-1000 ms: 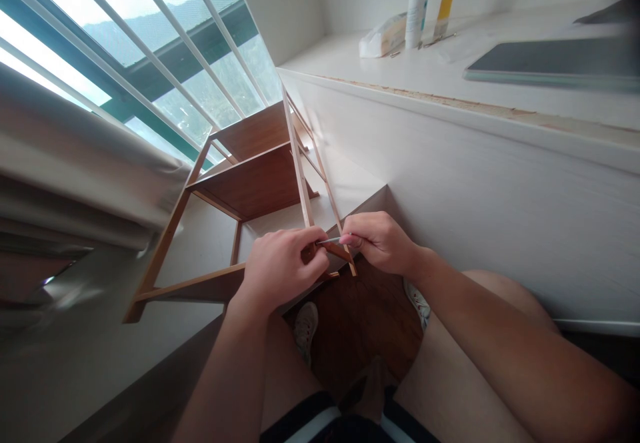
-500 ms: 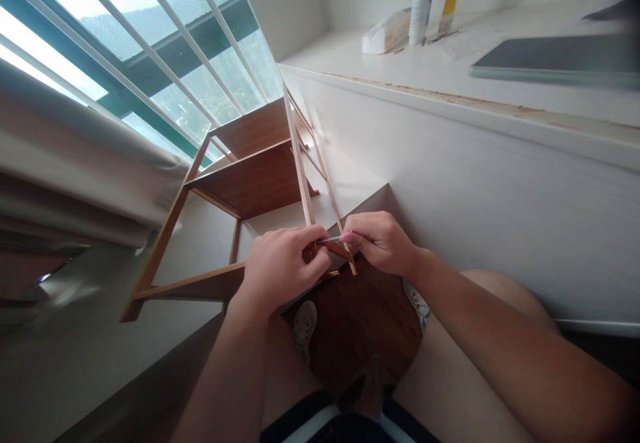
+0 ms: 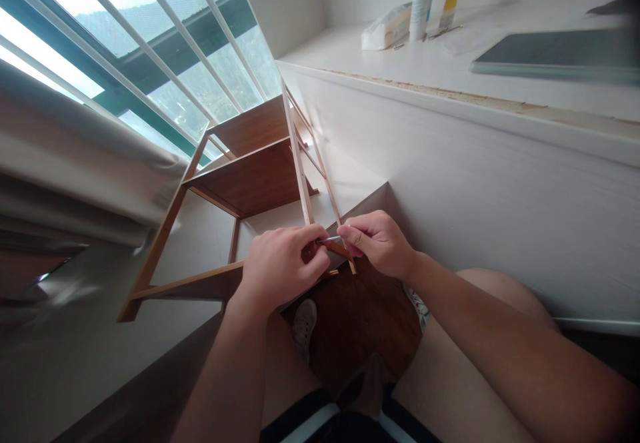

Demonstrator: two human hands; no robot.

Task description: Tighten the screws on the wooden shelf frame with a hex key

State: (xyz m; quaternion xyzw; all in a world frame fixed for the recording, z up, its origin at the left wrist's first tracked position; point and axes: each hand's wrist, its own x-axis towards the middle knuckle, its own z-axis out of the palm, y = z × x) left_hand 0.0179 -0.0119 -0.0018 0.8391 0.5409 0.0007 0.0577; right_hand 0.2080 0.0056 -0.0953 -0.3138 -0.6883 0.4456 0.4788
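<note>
A brown wooden shelf rack (image 3: 240,183) with several boards stands tilted in view before me. My left hand (image 3: 283,263) is closed round the near lower corner of its frame, where a side post meets a board, and covers that joint. Between thumb and fingers my right hand (image 3: 377,240) pinches a thin metal rod-like tool (image 3: 330,238). The tool's far tip reaches the wood beside my left thumb and index finger. Its other end is hidden in my right hand, so its exact kind is unclear.
On the white ledge (image 3: 500,103) at right, with a chipped front edge, are a white tube with a blue nozzle (image 3: 423,10), a yellow-topped item (image 3: 450,3), a plastic packet (image 3: 385,26) and a dark flat device (image 3: 555,53). A barred window (image 3: 150,36) and curtain (image 3: 75,156) are left.
My right fingers have shifted their pinch on the metal tool, the thumb now lying further up and left. My left hand keeps its place on the rack.
</note>
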